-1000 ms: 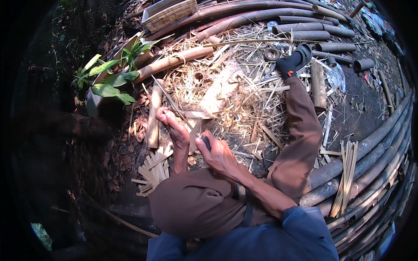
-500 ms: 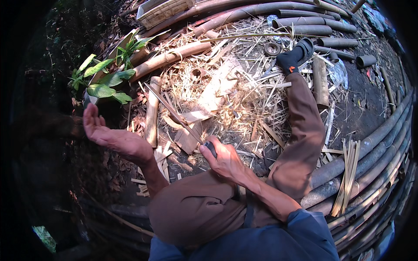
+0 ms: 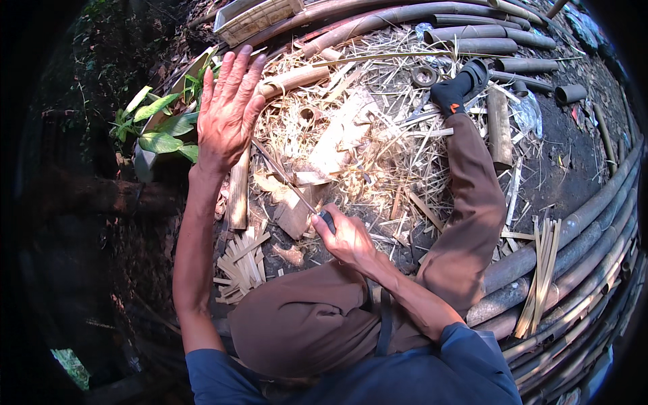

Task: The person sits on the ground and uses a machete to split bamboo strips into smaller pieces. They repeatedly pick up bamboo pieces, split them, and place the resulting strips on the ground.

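Observation:
My right hand (image 3: pixel 351 241) is closed round the dark handle of a long knife (image 3: pixel 303 198), held in front of my bent knee. Its narrow blade slants away to the far left, over a flat wooden block (image 3: pixel 293 216). My left hand (image 3: pixel 231 118) is raised at the left with its fingers stretched out and nothing in it. Beyond its fingers lies a thick bamboo pole (image 3: pixel 293 80), partly covered by them. Short split bamboo strips (image 3: pixel 241 268) lie in a pile left of my knee.
Shavings (image 3: pixel 405 162) litter the ground ahead. Bamboo poles (image 3: pixel 574 233) are stacked at the right, with a bundle of thin strips (image 3: pixel 540 277) on them. A leafy plant (image 3: pixel 162 140) stands at the left, a plastic crate (image 3: pixel 258 20) at the far edge.
My left hand has swung up and to the right, fingers now pointing away from me, and its forearm is stretched out. My right hand with the knife has barely moved.

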Tool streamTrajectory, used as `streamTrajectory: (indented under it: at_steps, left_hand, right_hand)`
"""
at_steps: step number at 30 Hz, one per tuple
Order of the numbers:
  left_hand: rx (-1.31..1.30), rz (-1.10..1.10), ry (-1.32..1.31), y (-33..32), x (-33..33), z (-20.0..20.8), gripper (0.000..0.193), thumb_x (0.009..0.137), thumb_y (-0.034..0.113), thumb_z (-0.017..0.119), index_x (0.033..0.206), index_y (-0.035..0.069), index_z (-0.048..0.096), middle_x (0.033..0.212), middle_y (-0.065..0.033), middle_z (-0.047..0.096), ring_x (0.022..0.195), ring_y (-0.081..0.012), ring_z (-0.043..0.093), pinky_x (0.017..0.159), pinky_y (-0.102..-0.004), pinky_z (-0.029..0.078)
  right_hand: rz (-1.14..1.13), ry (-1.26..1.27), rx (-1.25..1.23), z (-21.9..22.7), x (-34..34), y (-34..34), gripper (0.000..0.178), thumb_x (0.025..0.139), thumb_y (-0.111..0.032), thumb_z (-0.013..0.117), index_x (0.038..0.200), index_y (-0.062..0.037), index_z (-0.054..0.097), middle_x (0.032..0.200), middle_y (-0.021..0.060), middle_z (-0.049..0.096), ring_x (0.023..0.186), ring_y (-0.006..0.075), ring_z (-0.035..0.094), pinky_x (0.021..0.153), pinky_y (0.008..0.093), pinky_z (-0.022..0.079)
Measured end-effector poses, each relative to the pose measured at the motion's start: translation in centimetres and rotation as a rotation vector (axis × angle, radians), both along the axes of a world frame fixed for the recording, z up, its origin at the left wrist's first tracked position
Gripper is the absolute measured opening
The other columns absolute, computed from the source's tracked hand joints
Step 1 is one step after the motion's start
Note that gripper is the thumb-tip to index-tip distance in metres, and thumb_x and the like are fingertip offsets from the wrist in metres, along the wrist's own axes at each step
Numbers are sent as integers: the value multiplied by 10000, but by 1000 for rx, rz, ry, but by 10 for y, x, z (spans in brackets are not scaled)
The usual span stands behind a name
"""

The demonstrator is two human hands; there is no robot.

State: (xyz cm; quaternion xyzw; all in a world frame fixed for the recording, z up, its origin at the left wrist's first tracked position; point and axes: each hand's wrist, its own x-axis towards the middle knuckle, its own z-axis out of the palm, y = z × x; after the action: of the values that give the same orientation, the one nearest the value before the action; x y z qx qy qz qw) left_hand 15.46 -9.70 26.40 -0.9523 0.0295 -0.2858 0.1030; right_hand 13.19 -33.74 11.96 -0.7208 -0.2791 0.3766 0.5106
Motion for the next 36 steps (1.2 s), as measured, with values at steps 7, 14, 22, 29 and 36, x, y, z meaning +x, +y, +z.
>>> streamTrajectory:
  at_steps: [7, 14, 22, 29, 36]
  left_hand:
    - [-1091, 393, -446, -30, -84, -98, 365, 1014, 240, 452, 748, -9, 444, 593, -36, 385, 524, -133, 353, 485, -311, 292]
    - [-815, 549, -472, -61, -60, -117, 356, 1020, 198, 464, 726, 3, 415, 603, -2, 365, 572, -107, 298, 502, -299, 302]
    - [-873, 480, -383, -30, -68, -122, 303, 1035, 187, 418, 812, -13, 459, 697, -10, 407, 666, -105, 364, 593, -286, 350]
    - [-856, 386, -327, -26, -70, -129, 322, 1045, 204, 380, 894, -53, 502, 752, -73, 516, 710, -140, 466, 663, -299, 417]
    - [-860, 443, -371, 20, -101, -135, 290, 1039, 175, 393, 1123, -62, 537, 974, -150, 615, 847, -236, 549, 801, -334, 455]
  right_hand:
    - [-26, -58, 75, -15, -3, 11, 343, 961, -372, 527, 1034, -38, 502, 632, 201, 576, 601, 403, 609, 561, 449, 456]
    - [-74, -42, -28, -86, -5, 17, 316, 951, -302, 549, 1101, -26, 512, 623, 196, 575, 591, 398, 612, 541, 447, 456]
    - [-103, 143, 69, -93, -6, 9, 442, 954, -434, 495, 1002, 5, 526, 672, 238, 554, 646, 428, 586, 624, 482, 439]
    - [-169, 110, -192, -188, 1, -27, 499, 943, -461, 474, 1057, 11, 588, 927, 284, 645, 893, 469, 615, 772, 516, 475]
    - [-24, -3, -28, -73, -16, -35, 348, 929, -378, 567, 989, -35, 556, 634, 198, 576, 617, 410, 613, 569, 447, 464]
